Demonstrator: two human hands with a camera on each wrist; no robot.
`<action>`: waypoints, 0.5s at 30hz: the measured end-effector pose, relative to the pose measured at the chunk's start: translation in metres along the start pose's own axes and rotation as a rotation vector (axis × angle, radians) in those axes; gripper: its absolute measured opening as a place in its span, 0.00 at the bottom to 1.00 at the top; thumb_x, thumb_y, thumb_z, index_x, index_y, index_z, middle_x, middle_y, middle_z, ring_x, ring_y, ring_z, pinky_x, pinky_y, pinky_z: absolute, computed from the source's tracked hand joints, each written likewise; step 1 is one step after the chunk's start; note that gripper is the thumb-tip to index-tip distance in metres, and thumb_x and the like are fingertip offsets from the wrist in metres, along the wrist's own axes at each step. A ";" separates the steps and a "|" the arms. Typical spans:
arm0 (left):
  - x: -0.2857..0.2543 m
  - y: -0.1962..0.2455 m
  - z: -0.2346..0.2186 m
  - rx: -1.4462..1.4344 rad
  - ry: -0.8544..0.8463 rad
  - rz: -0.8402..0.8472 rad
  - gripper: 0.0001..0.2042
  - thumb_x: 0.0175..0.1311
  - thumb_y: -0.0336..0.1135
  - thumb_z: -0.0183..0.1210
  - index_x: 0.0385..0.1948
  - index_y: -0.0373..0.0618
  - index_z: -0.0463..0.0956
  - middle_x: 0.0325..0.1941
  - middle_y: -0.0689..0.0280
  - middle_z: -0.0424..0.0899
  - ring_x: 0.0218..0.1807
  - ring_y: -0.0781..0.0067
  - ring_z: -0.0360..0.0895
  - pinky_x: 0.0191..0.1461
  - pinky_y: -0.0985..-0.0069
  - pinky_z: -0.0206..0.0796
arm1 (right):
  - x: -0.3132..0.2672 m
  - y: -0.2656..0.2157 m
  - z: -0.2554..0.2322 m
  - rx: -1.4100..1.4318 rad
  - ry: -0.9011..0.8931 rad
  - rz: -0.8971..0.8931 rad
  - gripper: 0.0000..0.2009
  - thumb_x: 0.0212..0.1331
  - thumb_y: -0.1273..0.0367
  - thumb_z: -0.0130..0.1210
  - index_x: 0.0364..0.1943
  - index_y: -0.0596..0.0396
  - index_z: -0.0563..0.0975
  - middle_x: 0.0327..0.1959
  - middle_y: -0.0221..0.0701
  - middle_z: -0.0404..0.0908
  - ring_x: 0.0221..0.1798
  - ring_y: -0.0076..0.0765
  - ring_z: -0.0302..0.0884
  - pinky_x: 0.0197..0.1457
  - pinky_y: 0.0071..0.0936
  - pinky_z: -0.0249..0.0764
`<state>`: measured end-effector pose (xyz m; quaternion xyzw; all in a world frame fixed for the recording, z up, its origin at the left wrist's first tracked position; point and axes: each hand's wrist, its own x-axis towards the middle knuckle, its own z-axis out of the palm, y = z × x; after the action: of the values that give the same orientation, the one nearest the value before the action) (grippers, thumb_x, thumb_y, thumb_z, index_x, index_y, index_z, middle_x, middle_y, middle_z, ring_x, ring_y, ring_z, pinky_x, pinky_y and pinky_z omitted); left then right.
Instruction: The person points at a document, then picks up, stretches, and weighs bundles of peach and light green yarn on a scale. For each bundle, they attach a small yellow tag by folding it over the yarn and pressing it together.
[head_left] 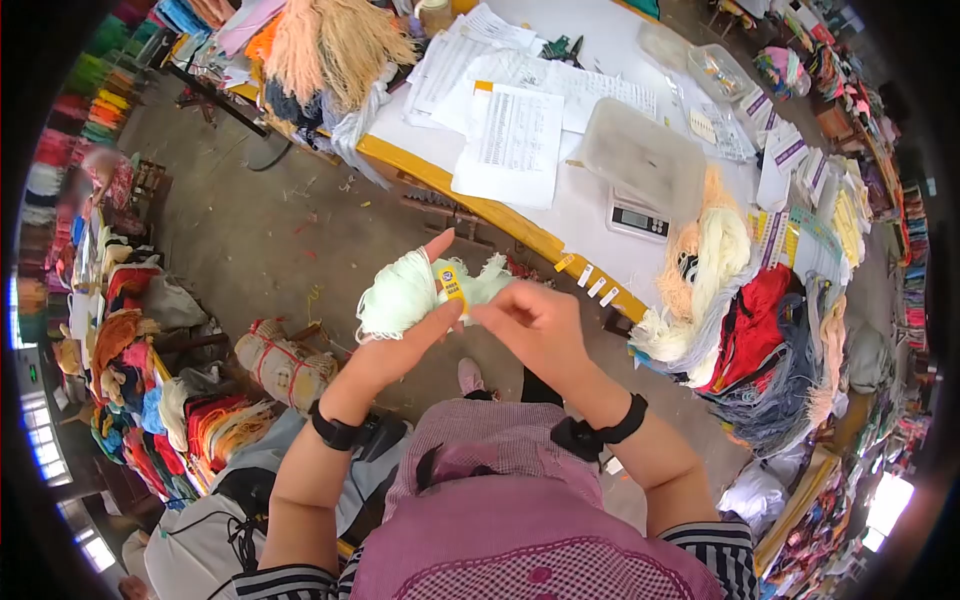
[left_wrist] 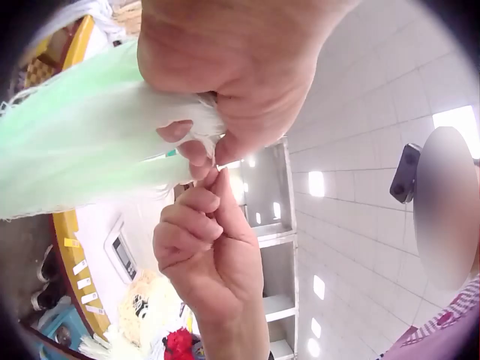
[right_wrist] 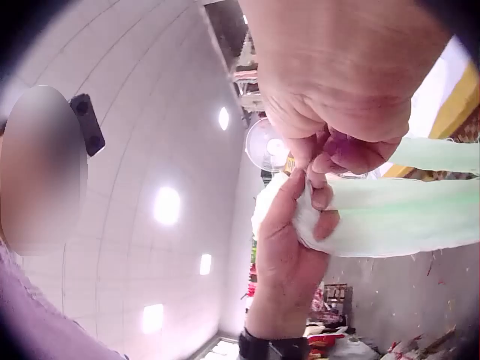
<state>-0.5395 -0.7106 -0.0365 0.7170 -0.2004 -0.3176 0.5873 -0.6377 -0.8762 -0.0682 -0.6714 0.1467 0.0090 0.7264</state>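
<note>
A pale mint-green skein of yarn [head_left: 395,295] hangs across my left hand [head_left: 408,338], whose fingers curl round it, as the left wrist view also shows. A small yellow label [head_left: 452,283] with dark print lies against the skein by the left thumb. My right hand [head_left: 543,325] meets the left thumb tip, its thumb and forefinger pinched together at the label's lower end. In the right wrist view, the right hand [right_wrist: 341,105] hides most of what it pinches. Long strands of the skein [left_wrist: 75,142] stretch away from the left hand.
A white table [head_left: 590,215] with a yellow edge stands ahead, bearing papers [head_left: 510,140], a plastic lid [head_left: 645,155] and a digital scale [head_left: 638,218]. Yarn bundles [head_left: 755,330] hang at its right end. A wrapped bundle [head_left: 285,365] lies on the floor at left.
</note>
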 end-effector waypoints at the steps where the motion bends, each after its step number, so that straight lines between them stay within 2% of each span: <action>1: -0.004 0.013 -0.007 -0.077 -0.100 -0.097 0.34 0.57 0.23 0.57 0.68 0.47 0.55 0.38 0.69 0.76 0.33 0.83 0.72 0.35 0.85 0.68 | 0.000 -0.006 0.000 -0.304 0.080 -0.261 0.06 0.61 0.69 0.55 0.32 0.57 0.76 0.27 0.23 0.75 0.31 0.17 0.69 0.35 0.17 0.65; 2: -0.007 0.023 -0.013 -0.155 -0.200 -0.194 0.35 0.56 0.22 0.58 0.68 0.47 0.55 0.38 0.69 0.77 0.34 0.83 0.72 0.35 0.85 0.68 | 0.005 -0.008 0.003 -0.256 0.106 -0.498 0.05 0.62 0.72 0.52 0.38 0.58 0.72 0.33 0.28 0.74 0.36 0.20 0.69 0.41 0.19 0.66; 3: -0.012 0.029 -0.017 -0.162 -0.193 -0.184 0.35 0.56 0.22 0.58 0.68 0.47 0.55 0.38 0.69 0.77 0.34 0.83 0.72 0.35 0.85 0.68 | 0.004 -0.007 0.012 -0.265 0.097 -0.505 0.05 0.62 0.72 0.52 0.38 0.58 0.72 0.33 0.28 0.74 0.36 0.20 0.69 0.41 0.19 0.66; 5: -0.019 0.039 -0.025 -0.168 -0.322 -0.126 0.36 0.54 0.23 0.59 0.68 0.48 0.56 0.37 0.69 0.78 0.35 0.80 0.74 0.38 0.83 0.68 | 0.003 -0.012 0.028 0.364 -0.119 -0.325 0.08 0.63 0.73 0.50 0.44 0.57 0.67 0.39 0.32 0.72 0.40 0.25 0.70 0.45 0.21 0.66; 6: -0.020 0.041 -0.031 -0.170 -0.312 -0.108 0.36 0.54 0.23 0.59 0.68 0.48 0.56 0.37 0.69 0.78 0.35 0.80 0.74 0.38 0.83 0.68 | -0.002 -0.020 0.027 0.349 -0.211 -0.229 0.10 0.64 0.72 0.49 0.47 0.57 0.65 0.38 0.33 0.72 0.40 0.29 0.72 0.48 0.24 0.68; 7: -0.020 0.041 -0.038 -0.055 -0.303 0.059 0.36 0.54 0.24 0.60 0.68 0.47 0.56 0.36 0.70 0.77 0.35 0.79 0.74 0.39 0.81 0.68 | -0.007 -0.031 0.026 0.336 -0.225 -0.240 0.10 0.64 0.72 0.49 0.47 0.57 0.65 0.38 0.33 0.72 0.40 0.29 0.72 0.48 0.24 0.68; 8: -0.022 0.042 -0.043 0.061 -0.291 0.221 0.36 0.53 0.25 0.60 0.67 0.47 0.57 0.35 0.70 0.77 0.36 0.79 0.74 0.41 0.79 0.69 | -0.012 -0.044 0.026 0.070 -0.187 -0.291 0.10 0.64 0.72 0.50 0.47 0.57 0.66 0.37 0.34 0.72 0.39 0.30 0.73 0.46 0.25 0.69; 9: -0.026 0.046 -0.047 0.062 -0.278 0.232 0.36 0.53 0.25 0.60 0.67 0.47 0.57 0.35 0.70 0.77 0.36 0.79 0.74 0.41 0.79 0.69 | -0.017 -0.055 0.029 -0.193 -0.144 -0.339 0.10 0.64 0.72 0.50 0.47 0.57 0.67 0.35 0.34 0.72 0.38 0.30 0.74 0.45 0.26 0.70; 10: -0.029 0.050 -0.050 0.103 -0.272 0.215 0.36 0.52 0.26 0.61 0.67 0.47 0.58 0.35 0.69 0.78 0.35 0.78 0.74 0.41 0.77 0.68 | -0.019 -0.064 0.034 -0.406 -0.032 -0.486 0.11 0.60 0.72 0.55 0.46 0.57 0.72 0.33 0.35 0.73 0.36 0.35 0.76 0.41 0.30 0.72; 11: -0.031 0.053 -0.053 0.145 -0.267 0.199 0.36 0.51 0.27 0.62 0.67 0.46 0.59 0.34 0.69 0.78 0.35 0.78 0.74 0.41 0.76 0.68 | -0.020 -0.068 0.037 -0.412 -0.038 -0.499 0.11 0.60 0.72 0.55 0.46 0.57 0.72 0.33 0.35 0.73 0.36 0.35 0.76 0.41 0.30 0.72; 13: -0.035 0.060 -0.060 0.217 -0.236 0.217 0.35 0.50 0.27 0.62 0.65 0.46 0.60 0.33 0.68 0.78 0.34 0.77 0.74 0.40 0.76 0.67 | -0.022 -0.073 0.041 -0.826 0.022 -0.798 0.12 0.55 0.71 0.59 0.43 0.57 0.75 0.33 0.35 0.74 0.35 0.41 0.76 0.37 0.36 0.72; 15: -0.039 0.067 -0.067 0.291 -0.207 0.230 0.34 0.50 0.28 0.63 0.64 0.46 0.62 0.32 0.67 0.78 0.34 0.76 0.74 0.39 0.75 0.67 | -0.022 -0.074 0.046 -0.817 0.008 -0.755 0.12 0.55 0.69 0.59 0.42 0.57 0.76 0.31 0.34 0.74 0.33 0.40 0.75 0.36 0.35 0.72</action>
<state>-0.5160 -0.6524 0.0445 0.7302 -0.3840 -0.2878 0.4863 -0.6340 -0.8344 0.0110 -0.9045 -0.1170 -0.1984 0.3590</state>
